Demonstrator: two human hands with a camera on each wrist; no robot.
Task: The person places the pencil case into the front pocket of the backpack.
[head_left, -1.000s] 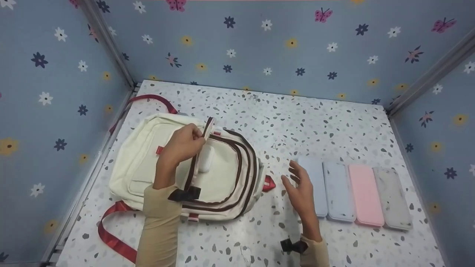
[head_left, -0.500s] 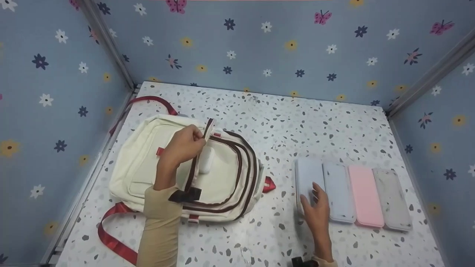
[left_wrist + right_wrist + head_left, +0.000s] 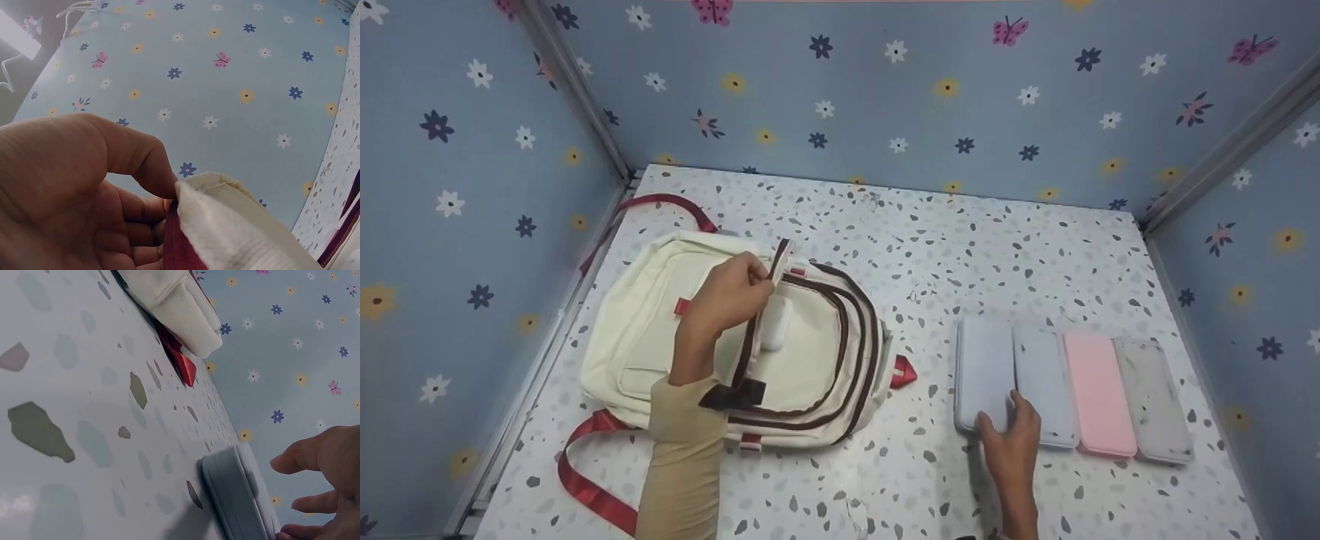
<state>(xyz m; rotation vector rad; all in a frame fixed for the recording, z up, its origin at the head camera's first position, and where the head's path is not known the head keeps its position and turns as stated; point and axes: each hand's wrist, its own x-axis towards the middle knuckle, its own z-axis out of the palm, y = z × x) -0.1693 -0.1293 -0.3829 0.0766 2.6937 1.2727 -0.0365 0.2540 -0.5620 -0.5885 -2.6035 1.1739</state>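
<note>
A cream backpack [image 3: 810, 375] with dark zip tape lies on the speckled table, its front pocket unzipped. My left hand [image 3: 731, 292] pinches the pocket's zipped edge and holds it raised; the left wrist view shows the cloth edge [image 3: 219, 225] between thumb and fingers. A small white rounded object [image 3: 777, 326] shows at the pocket. At the right, my right hand [image 3: 1011, 442] is over the near end of the leftmost pale-blue flat case [image 3: 984, 367], thumb and fingers spread. In the right wrist view the thumb is apart from that case [image 3: 233, 489]; whether a lower finger touches it, I cannot tell.
Beside the leftmost case lie another pale-blue case [image 3: 1044, 382], a pink case [image 3: 1101, 394] and a grey case [image 3: 1155, 401]. A red strap [image 3: 596, 487] trails at the backpack's near left. Flower-patterned panels [image 3: 855, 90] wall in the table.
My right hand has moved from the left side of the cases to the near end of the leftmost pale-blue case. My left hand keeps its pinch on the pocket edge.
</note>
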